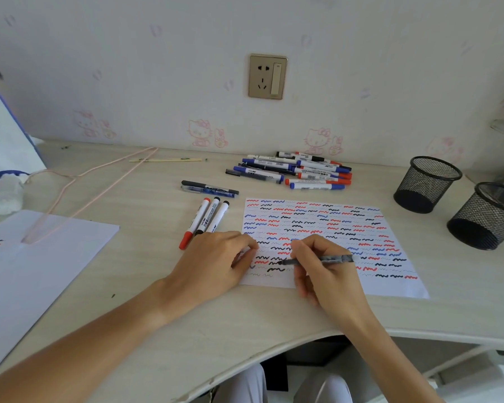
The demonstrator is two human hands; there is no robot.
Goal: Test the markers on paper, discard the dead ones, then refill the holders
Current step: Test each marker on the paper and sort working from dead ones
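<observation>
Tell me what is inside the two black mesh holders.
Nearer mesh holder and farther mesh holder: no pens stand in either, and only dark mesh shows through the walls. The holder floors are hidden by the walls. The markers lie in a pile on the desk.

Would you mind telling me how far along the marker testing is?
Done: the test sheet is nearly full of squiggles. In hand: the right hand draws with a black pen; the left hand steadies the sheet. Left: the marker pile, both empty mesh holders.
</observation>
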